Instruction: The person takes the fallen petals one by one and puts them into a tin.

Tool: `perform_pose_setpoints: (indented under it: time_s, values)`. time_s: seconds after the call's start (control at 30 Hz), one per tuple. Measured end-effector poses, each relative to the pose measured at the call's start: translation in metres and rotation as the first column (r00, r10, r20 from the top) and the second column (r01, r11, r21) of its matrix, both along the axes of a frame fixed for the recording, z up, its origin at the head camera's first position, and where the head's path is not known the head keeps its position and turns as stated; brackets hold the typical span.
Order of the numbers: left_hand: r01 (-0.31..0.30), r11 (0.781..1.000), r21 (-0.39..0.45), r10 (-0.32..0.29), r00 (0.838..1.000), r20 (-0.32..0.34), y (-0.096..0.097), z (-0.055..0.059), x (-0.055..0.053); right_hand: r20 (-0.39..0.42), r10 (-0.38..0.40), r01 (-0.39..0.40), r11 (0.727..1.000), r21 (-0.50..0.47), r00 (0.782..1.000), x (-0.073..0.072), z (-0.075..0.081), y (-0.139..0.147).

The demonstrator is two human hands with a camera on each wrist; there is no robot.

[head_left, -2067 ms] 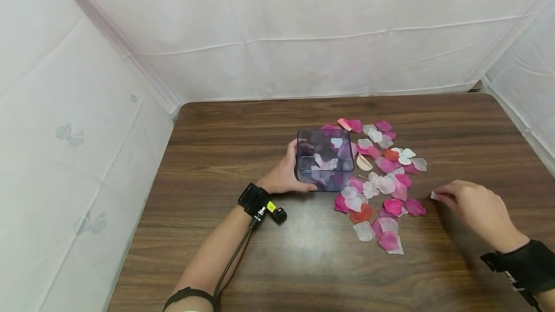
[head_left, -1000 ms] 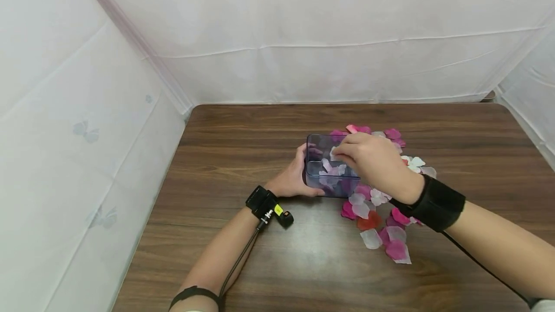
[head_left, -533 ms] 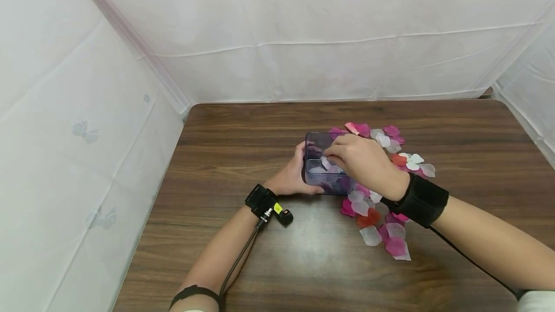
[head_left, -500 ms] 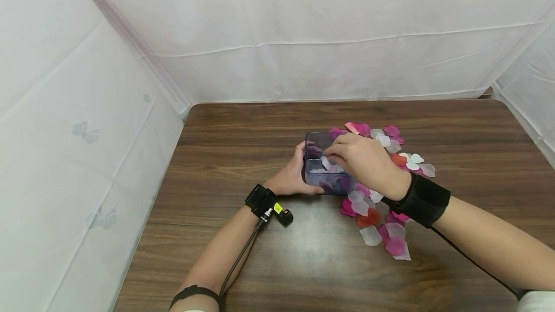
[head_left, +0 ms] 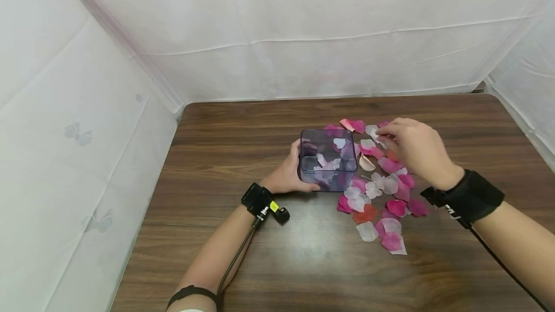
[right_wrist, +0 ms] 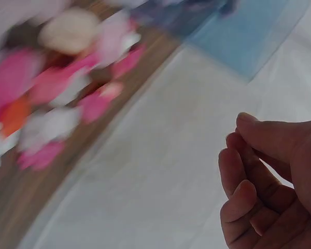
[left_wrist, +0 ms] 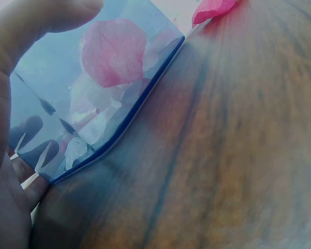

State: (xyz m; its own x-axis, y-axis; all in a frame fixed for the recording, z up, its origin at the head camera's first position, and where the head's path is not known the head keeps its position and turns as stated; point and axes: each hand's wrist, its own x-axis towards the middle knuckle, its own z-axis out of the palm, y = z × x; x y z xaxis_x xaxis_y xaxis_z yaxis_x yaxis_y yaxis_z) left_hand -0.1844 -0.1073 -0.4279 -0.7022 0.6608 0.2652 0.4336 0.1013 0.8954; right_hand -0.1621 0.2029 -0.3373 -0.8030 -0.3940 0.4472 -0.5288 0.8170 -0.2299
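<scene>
My left hand point(head_left: 285, 170) grips the left side of a clear, purple-tinted square plastic box point(head_left: 327, 179), thumb along the near wall and fingers around the far side. In the left wrist view, pink and white petals point(left_wrist: 114, 54) show through the box wall. My right hand point(head_left: 418, 150) hovers over the far part of the loose petals, its fingertips overlapping a white petal point(head_left: 371, 131) in the head view. The right wrist view shows the thumb and loosely curled fingers point(right_wrist: 238, 202) drawn together with no petal visible between them.
Pink, white and red petals point(head_left: 392, 241) lie scattered to the right of the box on the brown wooden table point(head_left: 225, 158). A cream curved piece point(head_left: 366, 162) sits among them. White sheeting point(head_left: 277, 71) hangs behind the table and along both sides.
My right hand brought a white petal from the right into the box, then moved away rightward over the far petals. The left hand keeps its hold on the box.
</scene>
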Motion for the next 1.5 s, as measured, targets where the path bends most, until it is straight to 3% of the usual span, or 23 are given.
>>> perform_pose_setpoints:
  time_s: [0.23, 0.4, 0.63, 0.87, 1.13, 1.5]
  values:
    - [-0.014, 0.999, -0.032, 0.015, 1.0, 0.014, -0.003, 0.002, 0.002, 0.137, -0.121, 0.12, 0.993, 0.021, 0.983, -0.019, -0.032, 0.06]
    - [-0.022, 0.999, -0.044, 0.023, 1.0, 0.019, -0.001, 0.002, 0.004, 0.285, -0.205, 0.194, 0.979, 0.067, 0.936, -0.018, -0.053, 0.088]
    - [-0.028, 0.999, -0.019, 0.028, 0.999, 0.029, 0.0, 0.002, 0.006, 0.373, -0.232, 0.19, 0.971, 0.147, 0.899, -0.01, -0.07, 0.11]
    - [-0.027, 0.999, -0.017, 0.027, 0.999, 0.02, 0.0, 0.001, 0.005, 0.485, -0.261, 0.186, 0.962, 0.198, 0.835, -0.004, -0.078, 0.117]
    - [-0.03, 0.999, -0.035, 0.029, 0.999, -0.014, 0.001, -0.001, 0.005, 0.456, -0.28, 0.229, 0.96, 0.163, 0.845, -0.004, -0.083, 0.12]
    - [-0.033, 0.998, -0.045, 0.033, 0.999, -0.001, 0.001, 0.003, 0.005, 0.357, -0.31, 0.287, 0.951, 0.117, 0.881, -0.004, -0.069, 0.119]
